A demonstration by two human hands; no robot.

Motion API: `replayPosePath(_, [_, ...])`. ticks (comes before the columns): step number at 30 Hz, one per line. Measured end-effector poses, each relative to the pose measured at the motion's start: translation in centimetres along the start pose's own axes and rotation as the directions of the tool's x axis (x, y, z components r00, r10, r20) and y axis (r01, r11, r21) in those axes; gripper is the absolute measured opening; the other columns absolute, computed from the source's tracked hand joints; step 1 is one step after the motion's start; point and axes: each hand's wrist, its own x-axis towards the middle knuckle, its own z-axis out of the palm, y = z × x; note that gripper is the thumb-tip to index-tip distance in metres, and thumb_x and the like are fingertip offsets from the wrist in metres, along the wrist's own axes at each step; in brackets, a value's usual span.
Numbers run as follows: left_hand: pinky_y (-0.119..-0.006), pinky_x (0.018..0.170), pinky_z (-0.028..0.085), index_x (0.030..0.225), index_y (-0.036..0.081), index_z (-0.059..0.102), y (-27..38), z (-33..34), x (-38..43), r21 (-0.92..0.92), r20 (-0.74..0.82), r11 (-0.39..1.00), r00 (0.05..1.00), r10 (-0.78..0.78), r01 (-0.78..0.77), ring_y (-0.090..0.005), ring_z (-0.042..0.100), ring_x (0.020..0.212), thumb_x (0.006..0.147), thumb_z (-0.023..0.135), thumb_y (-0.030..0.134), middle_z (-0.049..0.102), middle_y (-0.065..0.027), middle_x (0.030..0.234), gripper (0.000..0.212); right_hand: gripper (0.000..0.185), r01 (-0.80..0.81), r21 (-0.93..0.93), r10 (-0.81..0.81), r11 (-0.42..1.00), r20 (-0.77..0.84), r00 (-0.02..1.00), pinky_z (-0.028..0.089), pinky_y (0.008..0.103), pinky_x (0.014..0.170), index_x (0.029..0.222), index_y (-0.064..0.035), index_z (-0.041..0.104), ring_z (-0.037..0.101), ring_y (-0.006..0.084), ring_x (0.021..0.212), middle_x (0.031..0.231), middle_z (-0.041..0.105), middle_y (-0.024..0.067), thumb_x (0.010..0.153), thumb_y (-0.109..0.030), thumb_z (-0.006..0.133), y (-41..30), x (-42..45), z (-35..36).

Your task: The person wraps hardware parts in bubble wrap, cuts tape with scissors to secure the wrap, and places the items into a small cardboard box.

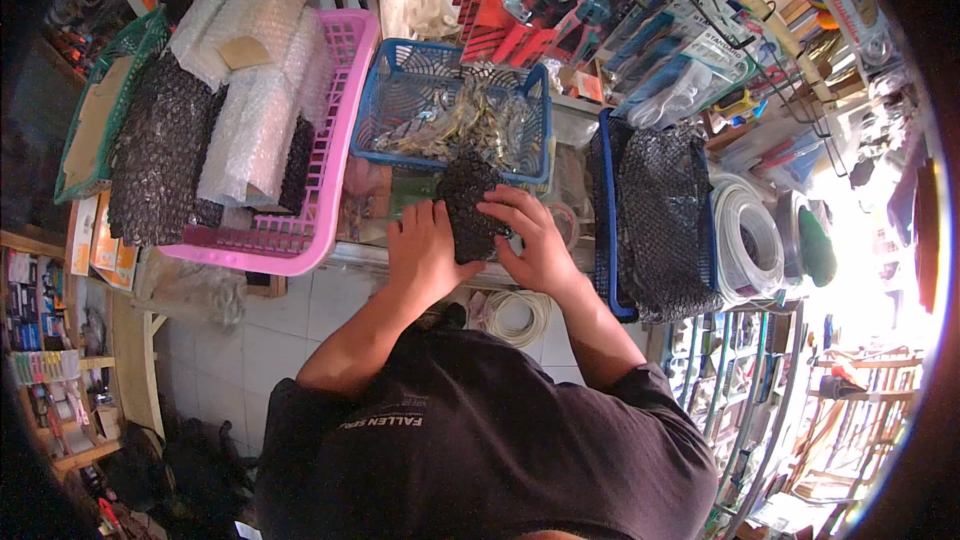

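Note:
A bundle in black bubble wrap [466, 206] lies on the glass counter in front of me, its far end against the near rim of a blue plastic basket [360, 116] of small clear packets. Against the bundle's left side rests my left hand [424, 244], its thumb at the near end. My right hand [531, 236] is at the right side, fingers spread and bent over the bundle's edge; whether it grips is not clear. On the left, a pink plastic basket [304, 264] holds packages in clear bubble wrap [251, 127] and black bubble wrap [161, 150].
A dark blue basket [606, 217] with more black bubble wrap [664, 217] stands at right, beside coiled clear hoses [750, 232]. A green basket [82, 157] is at far left. Carded tools [525, 7] hang above the counter. A coiled cable [519, 317] lies below its front edge.

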Motion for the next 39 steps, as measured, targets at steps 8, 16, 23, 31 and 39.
replayPosePath(8, [-0.049,0.081,0.042,0.119,-0.005,0.041,0.6,-0.1,1.0,-0.003,0.256,0.994,0.961,-0.104,0.108,-0.0332,0.051,0.105,0.05,0.085,0.041,0.051,-0.0153,0.107,0.094,0.078,0.061,-0.238,0.007,0.969,0.277,0.961,0.026,0.0498,0.105,0.137,-0.0173,0.04,0.031,0.0327,0.132,0.14,0.035,0.0132,0.062,-0.008,0.061,1.4,0.4,-0.6])
replayPosePath(16, [-0.05,0.084,0.04,0.125,-0.002,0.038,0.0,-0.2,0.7,-0.029,0.267,0.999,0.964,-0.013,0.021,-0.0323,0.051,0.109,0.049,0.085,0.034,0.052,-0.0159,0.114,0.096,0.087,-0.019,-0.325,0.119,0.945,0.29,0.95,0.026,0.0484,0.104,0.139,-0.0199,0.037,0.035,0.0318,0.128,0.136,0.037,0.0122,0.061,-0.015,0.074,0.2,0.4,-1.2])
replayPosePath(23, [-0.05,0.089,0.037,0.13,0.002,0.037,-1.5,-0.7,0.1,-0.048,0.208,0.969,0.946,0.248,-0.244,-0.0278,0.048,0.114,0.051,0.085,0.031,0.05,-0.0112,0.122,0.096,0.098,-0.09,-0.429,0.15,0.899,0.107,0.983,0.025,0.0573,0.103,0.143,-0.0216,0.03,0.034,0.0322,0.128,0.138,0.035,0.0103,0.057,-0.026,0.078,-1.5,-2.2,-0.1])
replayPosePath(31, [-0.055,0.098,0.028,0.134,0.004,0.035,-2.3,-2.6,1.3,0.12,0.151,0.903,0.907,0.394,-0.413,-0.0238,0.044,0.118,0.054,0.084,0.028,0.046,-0.0078,0.127,0.096,0.099,-0.172,-0.439,0.191,0.882,0.0,0.982,0.025,0.0575,0.103,0.143,-0.0229,0.028,0.033,0.0317,0.129,0.137,0.036,0.0098,0.059,-0.025,0.08,-2.6,-1.7,1.1])
replayPosePath(39, [-0.058,0.094,0.025,0.138,0.012,0.032,-5.0,2.6,0.1,0.166,-0.051,0.874,0.881,0.471,-0.458,-0.0256,0.038,0.126,0.068,0.068,0.011,0.038,-0.0069,0.138,0.078,0.09,-0.235,-0.491,0.139,0.839,-0.225,0.964,0.026,0.0551,0.101,0.139,-0.0287,0.036,0.033,0.0282,0.129,0.138,0.037,0.0062,0.058,-0.016,0.074,-0.4,-3.2,6.3])
